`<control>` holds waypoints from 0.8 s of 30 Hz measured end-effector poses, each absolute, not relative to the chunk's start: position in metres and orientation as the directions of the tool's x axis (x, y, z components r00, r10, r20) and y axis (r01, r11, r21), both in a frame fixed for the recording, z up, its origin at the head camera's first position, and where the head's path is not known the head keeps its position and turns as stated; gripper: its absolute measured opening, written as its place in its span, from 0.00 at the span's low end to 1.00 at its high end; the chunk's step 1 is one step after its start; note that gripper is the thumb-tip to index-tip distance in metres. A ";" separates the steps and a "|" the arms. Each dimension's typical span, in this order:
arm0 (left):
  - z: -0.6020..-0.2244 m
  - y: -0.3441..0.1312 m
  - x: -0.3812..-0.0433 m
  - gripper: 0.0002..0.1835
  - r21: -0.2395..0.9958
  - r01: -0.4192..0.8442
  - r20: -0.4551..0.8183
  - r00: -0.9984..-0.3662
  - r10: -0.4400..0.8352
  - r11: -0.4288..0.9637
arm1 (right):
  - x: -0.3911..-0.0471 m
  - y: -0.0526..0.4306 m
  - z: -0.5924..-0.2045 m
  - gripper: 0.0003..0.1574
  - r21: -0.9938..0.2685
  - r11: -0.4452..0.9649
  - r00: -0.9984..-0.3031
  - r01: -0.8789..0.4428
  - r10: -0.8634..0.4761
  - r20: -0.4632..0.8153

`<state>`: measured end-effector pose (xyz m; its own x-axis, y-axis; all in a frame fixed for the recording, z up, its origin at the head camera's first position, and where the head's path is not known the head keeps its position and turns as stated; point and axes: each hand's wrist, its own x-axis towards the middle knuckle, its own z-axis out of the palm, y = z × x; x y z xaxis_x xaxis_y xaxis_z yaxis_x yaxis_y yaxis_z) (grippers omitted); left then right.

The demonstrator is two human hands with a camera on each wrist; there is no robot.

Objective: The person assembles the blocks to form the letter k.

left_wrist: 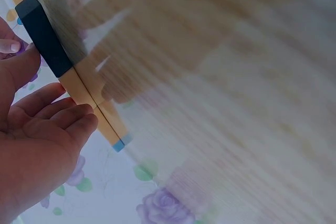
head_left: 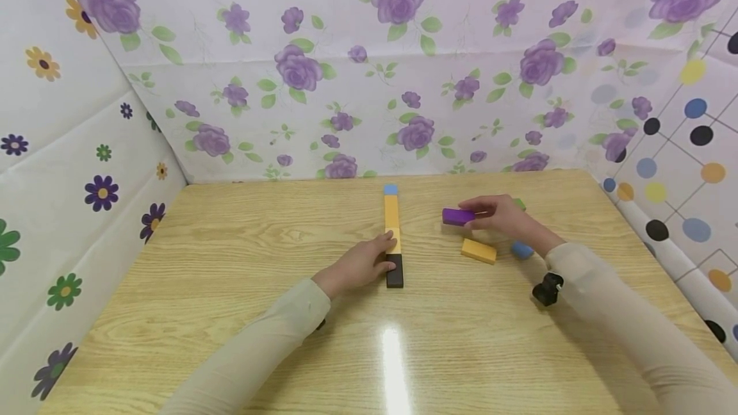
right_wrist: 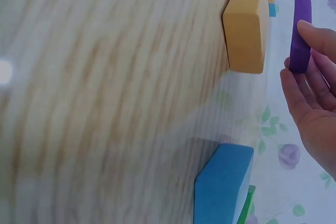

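Observation:
A line of blocks runs away from me along the table: a black block (head_left: 394, 272) at the near end, then a yellow block (head_left: 394, 246), an orange block (head_left: 391, 211) and a blue block (head_left: 391, 189) at the far end. My left hand (head_left: 362, 262) touches this line, thumb at the black block and fingers by the yellow one. In the left wrist view those fingers (left_wrist: 79, 116) look loosely bent. Between thumb and fingers, my right hand (head_left: 497, 215) pinches a purple block (head_left: 455, 216), held above the table in the right wrist view.
Loose near my right hand lie an orange block (head_left: 478, 252), a blue block (head_left: 522, 250) and a green block (head_left: 520, 203), the last partly hidden. Floral sheets (head_left: 300, 114) stand behind the wooden table (head_left: 254, 223) and along its sides.

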<state>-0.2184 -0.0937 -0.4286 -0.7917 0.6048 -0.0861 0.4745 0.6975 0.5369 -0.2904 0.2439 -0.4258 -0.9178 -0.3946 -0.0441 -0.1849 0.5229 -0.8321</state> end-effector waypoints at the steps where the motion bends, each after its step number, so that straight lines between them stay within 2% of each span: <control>1: -0.428 -0.094 -0.219 0.30 0.537 0.476 -0.084 -0.791 0.606 0.696 | -0.289 0.243 -0.425 0.31 -0.832 0.521 -0.915 -0.191 -0.402 -0.042; 15: -0.427 -0.093 -0.218 0.30 0.539 0.476 -0.082 -0.791 0.606 0.695 | -0.282 0.229 -0.422 0.30 -0.863 0.474 -0.905 -0.175 -0.422 -0.049; 24: -0.427 -0.093 -0.219 0.30 0.538 0.475 -0.088 -0.789 0.607 0.696 | -0.276 0.217 -0.422 0.31 -0.877 0.424 -0.887 -0.226 -0.462 0.004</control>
<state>-0.2185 -0.0933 -0.4274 -0.7895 0.6074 -0.0885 0.4752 0.6960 0.5383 -0.2760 0.2168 -0.4222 -0.8867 -0.4624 0.0043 -0.2256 0.4243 -0.8770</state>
